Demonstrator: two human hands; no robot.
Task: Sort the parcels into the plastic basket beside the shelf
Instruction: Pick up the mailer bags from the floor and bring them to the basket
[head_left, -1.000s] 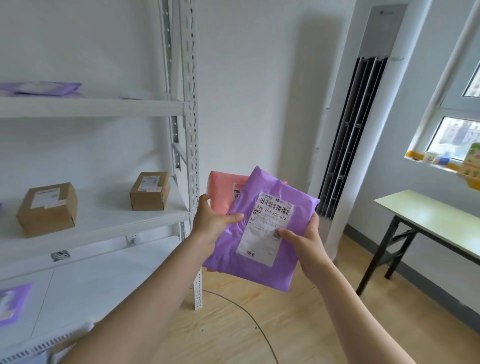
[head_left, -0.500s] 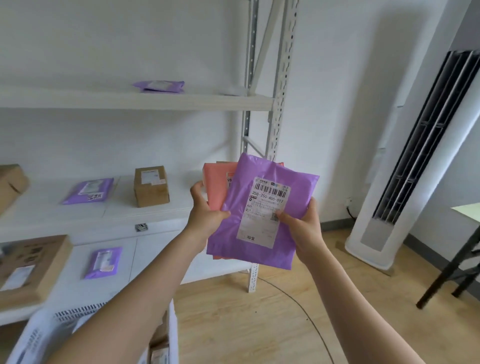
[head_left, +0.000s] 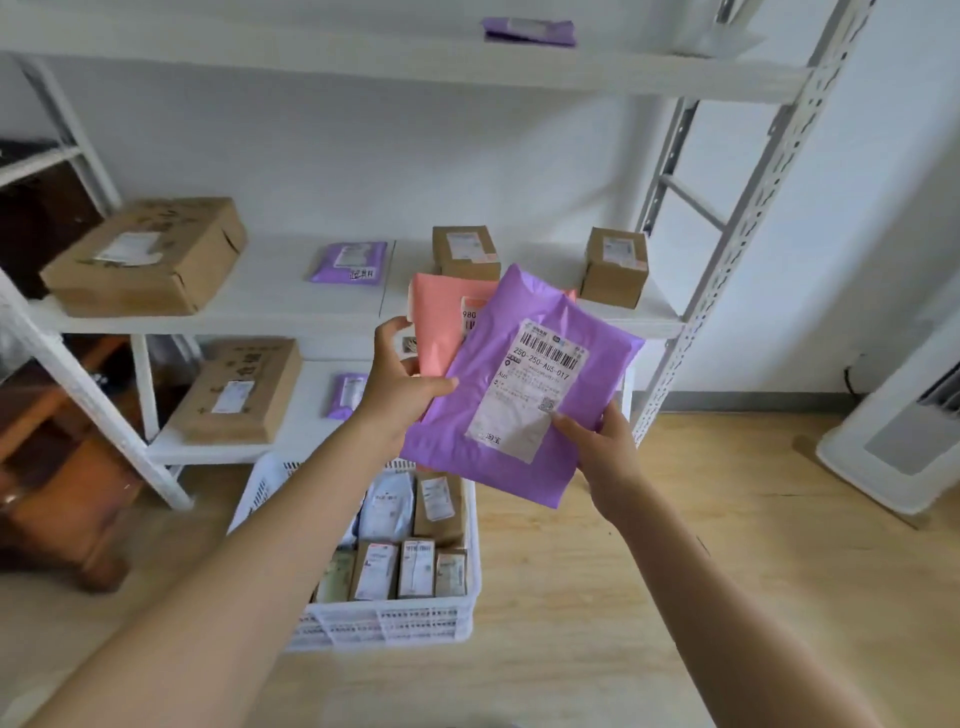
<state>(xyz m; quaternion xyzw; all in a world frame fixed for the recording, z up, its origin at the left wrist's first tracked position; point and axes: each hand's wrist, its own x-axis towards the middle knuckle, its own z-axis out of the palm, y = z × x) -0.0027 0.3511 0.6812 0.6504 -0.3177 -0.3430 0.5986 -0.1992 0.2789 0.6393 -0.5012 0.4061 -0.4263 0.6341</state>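
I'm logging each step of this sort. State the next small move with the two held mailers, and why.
Probably lower both toward the white basket. The left hand and right hand hold the purple mailer, with the pink mailer behind it, above the basket's far end, which already holds parcels.

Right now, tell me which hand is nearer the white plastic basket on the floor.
Left. The left hand grips the parcels above the basket's far end. The right hand pinches the purple parcel out past the basket's right wall.
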